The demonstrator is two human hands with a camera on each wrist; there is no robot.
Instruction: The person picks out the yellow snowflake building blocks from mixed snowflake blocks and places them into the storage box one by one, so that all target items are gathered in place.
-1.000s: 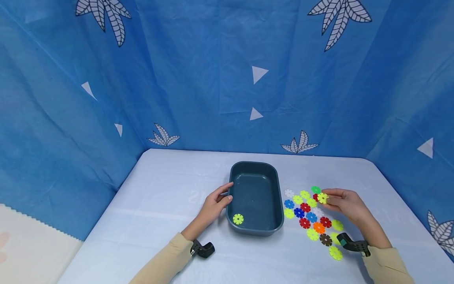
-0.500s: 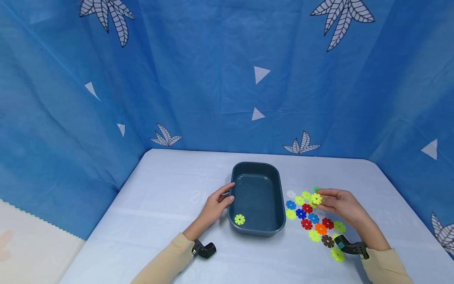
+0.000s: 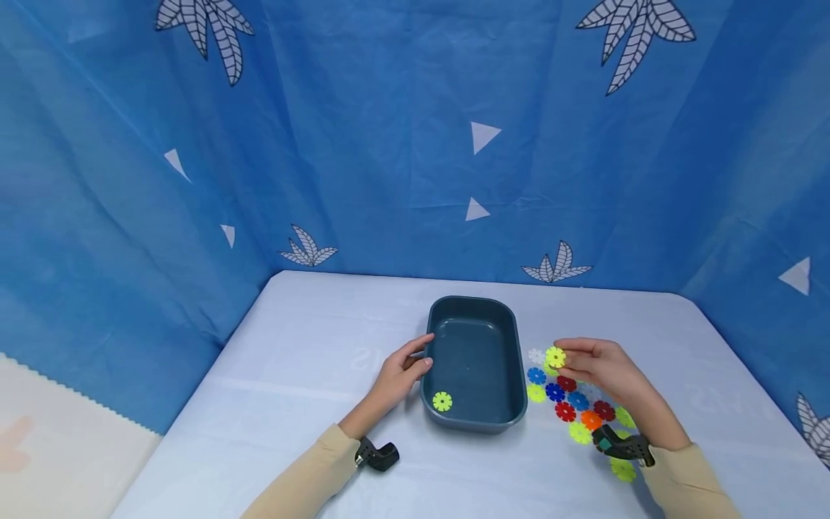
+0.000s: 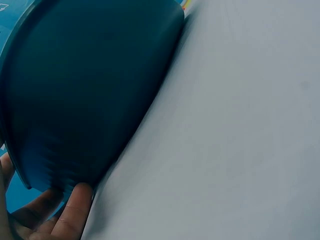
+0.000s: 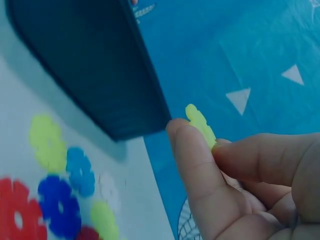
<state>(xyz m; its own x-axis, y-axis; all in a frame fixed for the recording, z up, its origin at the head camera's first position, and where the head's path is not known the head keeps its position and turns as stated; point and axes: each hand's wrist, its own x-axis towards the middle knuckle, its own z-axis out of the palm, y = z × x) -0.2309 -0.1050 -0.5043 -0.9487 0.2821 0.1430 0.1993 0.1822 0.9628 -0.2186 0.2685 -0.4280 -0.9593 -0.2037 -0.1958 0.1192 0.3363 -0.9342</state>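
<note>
My right hand point(image 3: 606, 367) pinches a yellow-green notched plastic disc point(image 3: 555, 357) between thumb and fingertips. In the right wrist view the same disc point(image 5: 201, 125) stands edge-on, raised above the table. Below and around that hand lies a loose spread of notched discs in several colours, such as a dark blue disc point(image 3: 555, 392) and an orange disc point(image 3: 591, 420). At the dark teal plastic bin point(image 3: 476, 427), my left hand point(image 3: 395, 375) holds the left side, with fingertips at the rim and others against the outer wall point(image 4: 85, 100). One yellow-green disc point(image 3: 442, 401) lies inside the bin, near its front left corner.
A white cloth covers the table point(image 3: 311, 339), and a blue patterned curtain point(image 3: 389, 144) hangs behind and at both sides. The bin's right wall separates its inside from the spread discs. Each wrist wears a black camera band point(image 3: 379, 455).
My right hand has carried the yellow-green disc left across the spread, toward the bin. The left hand keeps its place on the bin. The whole head view has shifted slightly.
</note>
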